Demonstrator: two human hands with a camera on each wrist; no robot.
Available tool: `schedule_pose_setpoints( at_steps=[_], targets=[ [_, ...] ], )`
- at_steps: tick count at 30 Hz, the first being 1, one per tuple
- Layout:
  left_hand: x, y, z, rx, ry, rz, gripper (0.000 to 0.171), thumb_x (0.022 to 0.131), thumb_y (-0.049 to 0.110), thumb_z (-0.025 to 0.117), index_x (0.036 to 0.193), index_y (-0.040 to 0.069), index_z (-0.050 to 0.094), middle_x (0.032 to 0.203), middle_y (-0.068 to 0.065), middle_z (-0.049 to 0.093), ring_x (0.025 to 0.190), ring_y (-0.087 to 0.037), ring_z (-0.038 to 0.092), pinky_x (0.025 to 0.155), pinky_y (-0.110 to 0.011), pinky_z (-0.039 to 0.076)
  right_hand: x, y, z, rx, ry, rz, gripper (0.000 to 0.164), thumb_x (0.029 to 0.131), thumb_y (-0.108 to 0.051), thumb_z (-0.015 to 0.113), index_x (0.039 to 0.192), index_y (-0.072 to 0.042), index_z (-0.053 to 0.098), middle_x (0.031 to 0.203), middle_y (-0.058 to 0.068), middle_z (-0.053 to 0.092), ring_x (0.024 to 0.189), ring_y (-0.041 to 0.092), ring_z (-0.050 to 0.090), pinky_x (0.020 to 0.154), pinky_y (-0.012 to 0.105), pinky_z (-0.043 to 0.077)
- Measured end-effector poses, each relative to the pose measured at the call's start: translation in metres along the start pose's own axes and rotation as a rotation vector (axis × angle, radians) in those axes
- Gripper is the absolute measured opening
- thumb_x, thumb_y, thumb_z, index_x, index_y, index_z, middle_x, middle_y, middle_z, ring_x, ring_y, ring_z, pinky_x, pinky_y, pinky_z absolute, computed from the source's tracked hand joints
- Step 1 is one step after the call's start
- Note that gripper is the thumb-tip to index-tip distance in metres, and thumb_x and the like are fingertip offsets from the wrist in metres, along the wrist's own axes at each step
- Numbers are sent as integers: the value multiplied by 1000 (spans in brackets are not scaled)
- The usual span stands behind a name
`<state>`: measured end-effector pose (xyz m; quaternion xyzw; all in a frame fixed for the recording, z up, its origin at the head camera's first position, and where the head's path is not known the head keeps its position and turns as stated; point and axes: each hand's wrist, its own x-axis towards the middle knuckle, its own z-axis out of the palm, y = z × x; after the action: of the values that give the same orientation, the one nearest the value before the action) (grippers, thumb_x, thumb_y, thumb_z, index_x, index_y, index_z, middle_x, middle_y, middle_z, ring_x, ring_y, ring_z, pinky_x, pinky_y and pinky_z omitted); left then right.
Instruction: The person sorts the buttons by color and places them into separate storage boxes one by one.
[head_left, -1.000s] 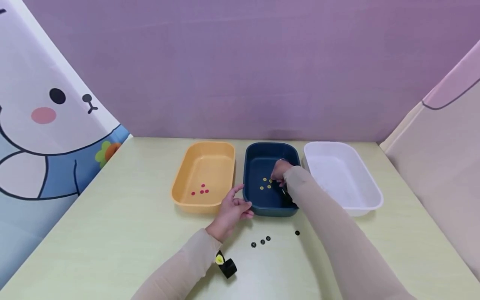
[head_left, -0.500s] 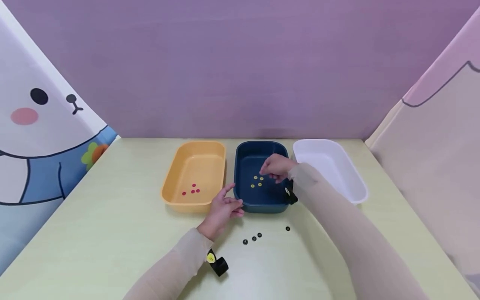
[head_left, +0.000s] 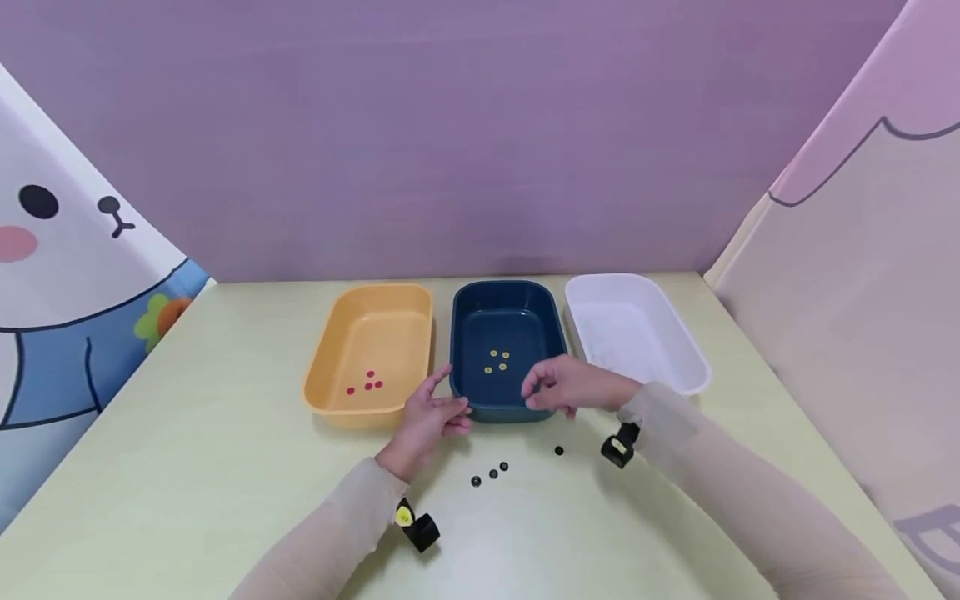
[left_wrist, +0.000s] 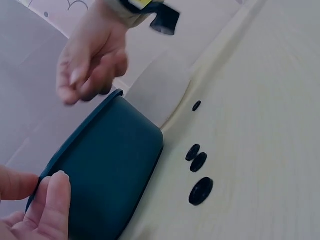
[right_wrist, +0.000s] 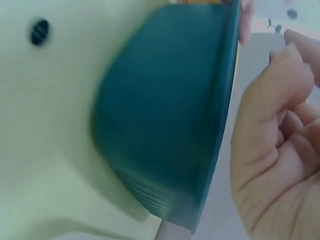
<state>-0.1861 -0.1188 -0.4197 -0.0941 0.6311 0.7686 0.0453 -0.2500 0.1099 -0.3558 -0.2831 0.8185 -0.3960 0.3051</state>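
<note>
My left hand (head_left: 426,423) pinches the near left corner of the dark blue tray (head_left: 507,321), its index finger stretched along the side. In the left wrist view its fingertips (left_wrist: 56,197) lie against the tray's rim and outer wall. Several yellow buttons (head_left: 503,367) lie inside that tray. Over the tray's near right corner hovers my right hand (head_left: 581,385), fingers loosely bent; the right wrist view shows its thumb (right_wrist: 272,85) apart from the index finger, and I see nothing held. Several black buttons lie on the table in front, the largest-looking black button (left_wrist: 201,191) nearest the left wrist camera.
A yellow-orange tray (head_left: 367,333) with several red buttons (head_left: 369,386) stands left of the blue one. To the right is a white tray (head_left: 626,321). A purple backdrop (head_left: 480,142) rises behind the pale table (head_left: 225,433).
My right hand has left the inside of the blue tray and come back toward its near right corner. My left hand keeps its place on the tray. The head view has shifted slightly right.
</note>
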Motion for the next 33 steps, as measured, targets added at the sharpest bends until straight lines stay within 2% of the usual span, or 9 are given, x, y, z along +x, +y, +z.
schedule_pose_setpoints(
  at_steps=[3,6,10,13,19,23,26,33],
  targets=[
    [1,2,-3,18,-28,2,66,92,-8,54,150,5,26,75,-9,66,54,-11,61,57,-23,56,-10,7,4,-28,-57,-38,17,90,-9,63,101,3,65,67,-2,51,53,11,46,46,19,43],
    [-1,1,-4,27,-58,12,66,93,-7,53,151,5,24,77,-10,67,56,-12,62,59,-24,57,-20,15,5,-51,-71,-43,14,88,-5,64,98,4,68,69,-1,56,57,12,48,45,18,41],
    [-3,2,-4,40,-67,11,64,94,-6,53,150,5,25,78,-10,67,58,-12,62,60,-25,57,-32,21,8,-75,-112,-12,12,83,-3,67,94,0,71,65,-4,56,52,10,43,43,18,36],
    [-3,2,-4,49,-55,2,63,94,-7,52,150,5,27,78,-9,67,57,-12,62,60,-24,57,-37,28,13,-80,-132,32,11,80,-4,71,91,-2,71,57,-6,47,46,7,38,41,18,33],
    [0,3,-2,61,-4,21,63,94,-4,54,150,6,28,76,-12,67,53,-11,61,55,-23,55,-38,56,21,74,7,175,18,80,-7,73,96,-2,67,63,-3,49,44,5,35,41,15,32],
    [0,5,1,72,10,21,62,93,-1,57,149,6,30,75,-11,67,52,-12,60,52,-23,55,-38,64,25,180,85,196,26,82,-7,71,105,2,64,62,-4,48,43,4,35,41,15,32],
    [1,6,2,85,10,6,63,94,0,58,149,6,29,75,-10,67,53,-12,61,53,-23,55,-36,64,30,194,119,192,28,81,-7,72,107,2,65,60,-5,49,41,4,34,40,15,31],
    [3,4,5,84,12,-19,66,92,-3,60,149,6,29,80,-15,68,55,-14,62,54,-24,56,-32,64,37,148,194,206,21,78,-3,74,98,1,69,54,-7,47,39,4,30,38,15,26]
  ],
)
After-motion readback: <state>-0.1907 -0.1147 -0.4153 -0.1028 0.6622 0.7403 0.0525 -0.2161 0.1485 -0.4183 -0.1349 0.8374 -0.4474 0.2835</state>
